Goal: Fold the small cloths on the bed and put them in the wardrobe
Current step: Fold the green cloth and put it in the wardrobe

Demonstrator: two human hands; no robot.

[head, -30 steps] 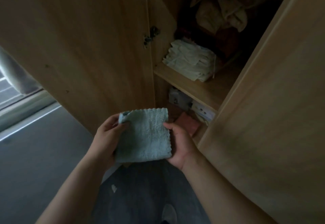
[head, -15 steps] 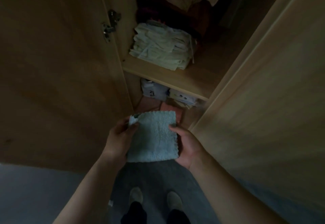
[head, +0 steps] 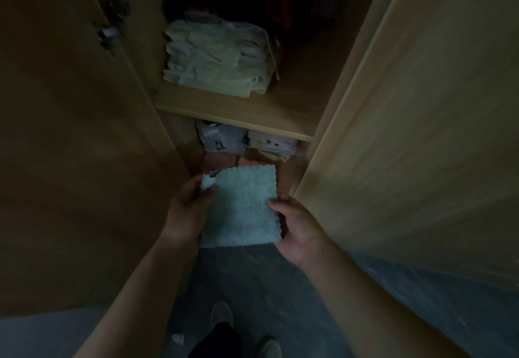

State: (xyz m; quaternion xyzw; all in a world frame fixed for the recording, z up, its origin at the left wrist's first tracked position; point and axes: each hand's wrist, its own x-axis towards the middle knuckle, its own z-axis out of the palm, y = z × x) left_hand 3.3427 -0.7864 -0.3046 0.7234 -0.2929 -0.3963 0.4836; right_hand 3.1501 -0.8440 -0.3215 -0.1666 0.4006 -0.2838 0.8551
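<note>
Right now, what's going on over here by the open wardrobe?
A person stands in front of the open wardrobe, holding a folded light blue cloth with both hands. The left hand grips its left edge and the right hand its right edge. The cloth is not yet inside. On the shelf above sits a stack of pale folded cloths.

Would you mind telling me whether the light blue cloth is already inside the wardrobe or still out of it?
Still out. The light blue cloth is held between the left hand and right hand in front of the open wardrobe.
</note>
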